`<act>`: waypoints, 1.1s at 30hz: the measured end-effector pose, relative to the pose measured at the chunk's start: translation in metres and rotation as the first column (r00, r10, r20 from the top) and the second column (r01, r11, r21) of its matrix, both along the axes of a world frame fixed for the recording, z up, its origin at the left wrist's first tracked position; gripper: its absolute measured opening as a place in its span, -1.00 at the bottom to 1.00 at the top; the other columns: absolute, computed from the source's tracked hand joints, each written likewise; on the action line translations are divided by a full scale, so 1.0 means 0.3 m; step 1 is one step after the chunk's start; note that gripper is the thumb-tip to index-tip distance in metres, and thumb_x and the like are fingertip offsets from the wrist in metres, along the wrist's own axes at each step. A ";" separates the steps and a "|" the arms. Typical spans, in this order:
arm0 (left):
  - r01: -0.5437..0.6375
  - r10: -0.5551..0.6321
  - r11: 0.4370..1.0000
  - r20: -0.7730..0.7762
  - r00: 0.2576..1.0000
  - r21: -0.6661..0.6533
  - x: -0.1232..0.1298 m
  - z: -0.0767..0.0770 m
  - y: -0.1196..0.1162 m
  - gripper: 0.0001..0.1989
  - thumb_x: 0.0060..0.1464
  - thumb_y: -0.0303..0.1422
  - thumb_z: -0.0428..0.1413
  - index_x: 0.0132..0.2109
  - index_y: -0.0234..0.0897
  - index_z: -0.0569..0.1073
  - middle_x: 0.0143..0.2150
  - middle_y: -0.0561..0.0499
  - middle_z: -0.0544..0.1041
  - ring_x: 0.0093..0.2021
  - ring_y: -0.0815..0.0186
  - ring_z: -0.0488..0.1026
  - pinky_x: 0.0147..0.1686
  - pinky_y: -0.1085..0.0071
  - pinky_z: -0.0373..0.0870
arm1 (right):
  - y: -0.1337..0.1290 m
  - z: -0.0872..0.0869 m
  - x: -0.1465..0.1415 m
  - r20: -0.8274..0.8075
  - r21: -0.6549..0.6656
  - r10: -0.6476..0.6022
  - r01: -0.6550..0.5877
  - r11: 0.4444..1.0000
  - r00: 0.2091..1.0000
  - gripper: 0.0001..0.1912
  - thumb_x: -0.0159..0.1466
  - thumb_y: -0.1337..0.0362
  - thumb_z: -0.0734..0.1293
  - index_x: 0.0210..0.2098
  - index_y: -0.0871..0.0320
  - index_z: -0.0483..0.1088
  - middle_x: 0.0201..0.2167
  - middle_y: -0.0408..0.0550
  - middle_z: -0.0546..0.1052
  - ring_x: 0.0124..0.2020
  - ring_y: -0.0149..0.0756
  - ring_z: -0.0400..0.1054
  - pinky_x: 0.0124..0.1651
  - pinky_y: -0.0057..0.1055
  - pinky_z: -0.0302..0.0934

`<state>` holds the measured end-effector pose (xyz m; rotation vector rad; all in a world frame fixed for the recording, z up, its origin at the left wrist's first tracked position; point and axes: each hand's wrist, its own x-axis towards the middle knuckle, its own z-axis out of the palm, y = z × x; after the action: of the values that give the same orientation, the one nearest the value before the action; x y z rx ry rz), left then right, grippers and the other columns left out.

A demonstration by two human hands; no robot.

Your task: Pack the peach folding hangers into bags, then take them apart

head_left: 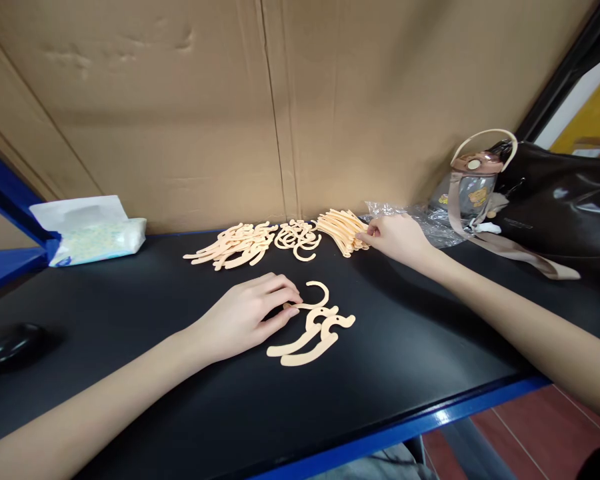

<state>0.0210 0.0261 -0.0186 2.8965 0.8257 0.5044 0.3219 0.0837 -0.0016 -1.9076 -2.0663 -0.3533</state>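
My left hand (255, 308) pinches the stem end of a peach plastic hanger hook (320, 293) between thumb and fingers, low over the black table. Just beside it, two curved hanger arms (310, 348) with rounded, notched heads lie side by side. My right hand (397, 237) reaches to the back, its fingers closed at the right edge of a pile of slim peach plastic strips (339, 229). The fingertips are on a strip there, partly hidden by the hand. Left of that pile are a heap of hooks (297, 237) and a heap of curved arms (237, 245).
A cardboard wall (180, 133) closes off the back. A tissue pack (97, 239) stands at far left, with a black mouse (10, 343) nearer. On the right are crumpled clear plastic (437, 227), a strapped water bottle (475, 183) and a dark bag (560, 200). Blue edging (430, 420) borders the table.
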 end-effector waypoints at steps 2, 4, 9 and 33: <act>0.002 -0.002 1.000 0.001 1.000 0.001 0.001 0.001 -0.001 -0.79 0.30 -0.32 -0.04 -0.11 -0.18 0.48 -0.08 0.03 0.50 -0.10 0.31 0.44 -0.12 0.42 0.36 | 0.002 -0.005 0.000 -0.015 -0.006 0.005 -0.005 1.000 1.000 -0.71 0.23 0.15 0.25 -0.49 0.15 0.49 -0.52 -0.06 0.53 -0.44 -0.25 0.36 -0.27 -0.32 0.12; 0.004 -0.004 1.000 0.000 1.000 0.003 0.003 0.002 0.000 -0.79 0.30 -0.32 -0.05 -0.11 -0.19 0.48 -0.08 0.02 0.50 -0.10 0.31 0.44 -0.12 0.42 0.36 | 0.005 -0.008 0.001 -0.042 -0.008 0.007 -0.008 1.000 0.999 -0.74 0.23 0.18 0.25 -0.48 0.14 0.50 -0.51 -0.08 0.54 -0.45 -0.27 0.37 -0.33 -0.35 0.11; 0.006 -0.006 1.000 -0.011 1.000 -0.001 0.005 0.004 0.003 -0.78 0.31 -0.32 -0.06 -0.10 -0.18 0.48 -0.08 0.02 0.50 -0.10 0.31 0.44 -0.12 0.41 0.36 | 0.003 0.005 0.004 -0.098 0.030 -0.010 0.013 0.999 0.995 -0.75 0.21 0.21 0.24 -0.48 0.15 0.48 -0.52 -0.06 0.53 -0.46 -0.26 0.37 -0.44 -0.39 0.03; -0.322 0.327 0.945 0.163 0.931 -0.053 -0.047 -0.029 0.077 -0.67 0.28 -0.12 -0.05 -0.02 -0.18 0.47 -0.03 -0.04 0.50 0.05 0.13 0.35 0.08 0.11 0.27 | -0.101 -0.028 -0.109 -0.221 0.078 0.621 -0.621 0.780 0.752 -0.86 0.22 0.24 0.31 -0.41 0.12 0.49 -0.58 -0.23 0.41 -0.49 -0.42 0.29 -0.19 -0.38 0.13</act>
<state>0.0071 0.0491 -0.0274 2.6533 1.2794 0.7499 0.2894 0.0534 -0.0101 -1.0735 -2.3644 0.0379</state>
